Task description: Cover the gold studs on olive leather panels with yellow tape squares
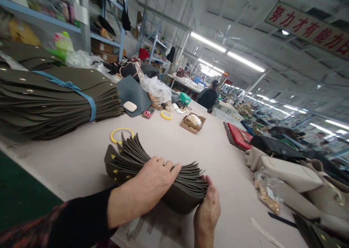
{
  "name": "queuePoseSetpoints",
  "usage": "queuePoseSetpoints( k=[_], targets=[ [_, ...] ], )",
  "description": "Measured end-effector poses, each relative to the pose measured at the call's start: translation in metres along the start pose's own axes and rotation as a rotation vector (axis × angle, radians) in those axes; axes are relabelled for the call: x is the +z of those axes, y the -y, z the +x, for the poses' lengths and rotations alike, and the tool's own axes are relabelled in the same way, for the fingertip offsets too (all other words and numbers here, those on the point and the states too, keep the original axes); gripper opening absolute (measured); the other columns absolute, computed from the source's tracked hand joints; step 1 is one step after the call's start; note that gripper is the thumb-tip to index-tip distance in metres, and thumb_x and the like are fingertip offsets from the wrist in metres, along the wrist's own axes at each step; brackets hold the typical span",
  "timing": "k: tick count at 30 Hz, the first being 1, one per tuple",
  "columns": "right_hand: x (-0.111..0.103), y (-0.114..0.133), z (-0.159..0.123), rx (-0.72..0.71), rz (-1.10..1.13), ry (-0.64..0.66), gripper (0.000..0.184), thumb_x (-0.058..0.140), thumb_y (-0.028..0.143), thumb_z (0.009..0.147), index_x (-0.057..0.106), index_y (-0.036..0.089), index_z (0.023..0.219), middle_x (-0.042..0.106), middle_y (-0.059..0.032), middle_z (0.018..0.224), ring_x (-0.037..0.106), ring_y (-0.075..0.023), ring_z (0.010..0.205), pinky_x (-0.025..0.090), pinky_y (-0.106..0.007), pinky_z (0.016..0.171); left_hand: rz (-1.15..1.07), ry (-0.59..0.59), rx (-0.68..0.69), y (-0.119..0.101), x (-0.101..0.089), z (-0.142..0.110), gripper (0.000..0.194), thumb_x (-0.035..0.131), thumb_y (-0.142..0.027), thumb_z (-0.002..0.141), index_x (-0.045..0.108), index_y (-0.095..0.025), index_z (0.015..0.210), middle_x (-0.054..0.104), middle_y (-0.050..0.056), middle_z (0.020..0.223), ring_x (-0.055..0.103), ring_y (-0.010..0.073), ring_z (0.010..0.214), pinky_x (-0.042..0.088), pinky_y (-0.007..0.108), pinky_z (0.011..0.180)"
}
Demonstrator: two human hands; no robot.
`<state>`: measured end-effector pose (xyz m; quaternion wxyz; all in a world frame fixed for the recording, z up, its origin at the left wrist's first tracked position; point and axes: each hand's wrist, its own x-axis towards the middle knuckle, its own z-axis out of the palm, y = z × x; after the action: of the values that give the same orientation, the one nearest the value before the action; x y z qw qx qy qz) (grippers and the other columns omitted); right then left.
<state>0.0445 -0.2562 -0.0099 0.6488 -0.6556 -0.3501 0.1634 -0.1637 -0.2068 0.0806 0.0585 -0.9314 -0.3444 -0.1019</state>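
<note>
A thick stack of dark olive leather-like pieces [174,193] stands on edge on the pale table, its layers fanned out at the left end. Small yellow marks show on the outer pieces there. My left hand [156,177] lies over the top of the stack, fingers curled across the edges. At the right end, my right hand [208,204] grips the stack, thumb on the near side and fingers partly hidden behind. Just behind the fanned end lies a roll of yellow tape [121,135].
A bigger stack of similar pieces [54,99], tied with a blue strip, sits at left. Farther back are another yellow tape roll [166,115] and a cardboard box of gold hardware [193,122]. Beige bags [291,171] and a bag of gold chain [268,193] lie at right. A person [209,95] sits beyond.
</note>
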Motion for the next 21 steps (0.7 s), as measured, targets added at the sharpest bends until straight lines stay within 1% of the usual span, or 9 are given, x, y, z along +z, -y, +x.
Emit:
queuePoseSetpoints(
  k=[2,4,7,11,13,15,18,20,21],
  targets=[
    [-0.001,-0.003,0.004,0.016,0.082,0.001,0.066,0.038,0.059,0.091,0.047,0.011,0.135,0.052,-0.0158,0.138,0.048,-0.027,0.127,0.036,-0.045,0.106,0.018,0.025,0.004,-0.002,0.002,0.003,0.066,0.055,-0.011,0.072,0.039,-0.015,0.136,0.061,0.01,0.101,0.057,0.024,0.084,0.042,0.037,0.073],
    [0.0,-0.005,0.008,0.041,0.152,0.09,0.068,0.035,0.059,0.092,0.039,0.013,0.142,0.044,-0.0151,0.146,0.043,-0.0258,0.132,0.035,-0.045,0.108,0.029,0.046,0.003,-0.004,0.005,0.005,0.069,0.056,-0.012,0.072,0.038,-0.013,0.138,0.062,0.012,0.101,0.058,0.0244,0.084,0.043,0.037,0.073],
    [0.003,-0.009,0.01,0.042,0.166,0.249,0.066,0.036,0.059,0.093,0.046,0.012,0.138,0.051,-0.0147,0.14,0.046,-0.0261,0.13,0.036,-0.045,0.108,0.038,0.047,-0.003,-0.006,0.01,0.009,0.071,0.055,-0.011,0.072,0.036,-0.011,0.14,0.062,0.014,0.105,0.058,0.0246,0.085,0.043,0.037,0.073],
    [0.011,-0.012,0.008,0.083,0.199,0.164,0.069,0.034,0.06,0.093,0.046,0.008,0.137,0.053,-0.0174,0.137,0.048,-0.0283,0.127,0.035,-0.048,0.107,0.007,0.058,0.0,-0.007,0.007,0.011,0.077,0.059,-0.013,0.069,0.033,-0.01,0.142,0.061,0.014,0.111,0.057,0.0249,0.09,0.044,0.038,0.077],
    [0.012,-0.012,0.008,0.062,0.194,0.261,0.067,0.036,0.058,0.093,0.043,0.011,0.14,0.047,-0.0163,0.143,0.043,-0.0273,0.132,0.031,-0.049,0.111,0.001,0.069,0.014,-0.007,0.004,0.012,0.081,0.062,-0.014,0.066,0.033,-0.009,0.142,0.06,0.014,0.113,0.057,0.026,0.091,0.044,0.039,0.078],
    [0.007,-0.006,0.01,-0.019,0.152,0.379,0.064,0.039,0.055,0.093,0.042,0.013,0.141,0.044,-0.0156,0.146,0.04,-0.0265,0.135,0.027,-0.049,0.113,0.013,0.068,0.015,-0.007,0.003,0.014,0.077,0.06,-0.011,0.067,0.035,-0.008,0.14,0.061,0.014,0.11,0.058,0.0261,0.09,0.045,0.039,0.076],
    [-0.01,0.016,0.015,-0.203,0.046,0.382,0.068,0.041,0.056,0.091,0.035,0.014,0.145,0.04,-0.0168,0.148,0.04,-0.0291,0.135,0.029,-0.052,0.111,0.02,0.025,0.021,-0.005,0.009,0.014,0.068,0.053,-0.007,0.072,0.037,-0.009,0.138,0.062,0.012,0.102,0.059,0.0243,0.084,0.045,0.038,0.072],
    [-0.018,0.036,0.015,-0.366,-0.168,0.396,0.076,0.054,0.054,0.085,0.03,0.017,0.147,0.036,-0.0153,0.151,0.035,-0.0316,0.137,0.029,-0.054,0.11,0.022,-0.029,0.027,-0.004,0.014,0.012,0.065,0.052,-0.007,0.075,0.036,-0.01,0.138,0.062,0.011,0.101,0.058,0.0245,0.084,0.045,0.039,0.073],
    [-0.019,0.045,0.015,-0.455,-0.347,0.462,0.081,0.062,0.05,0.08,0.03,0.02,0.147,0.036,-0.014,0.15,0.035,-0.0325,0.137,0.029,-0.055,0.111,0.024,-0.058,0.031,-0.005,0.015,0.011,0.061,0.051,-0.008,0.077,0.037,-0.009,0.136,0.061,0.011,0.101,0.058,0.0247,0.084,0.045,0.04,0.073]
  ],
)
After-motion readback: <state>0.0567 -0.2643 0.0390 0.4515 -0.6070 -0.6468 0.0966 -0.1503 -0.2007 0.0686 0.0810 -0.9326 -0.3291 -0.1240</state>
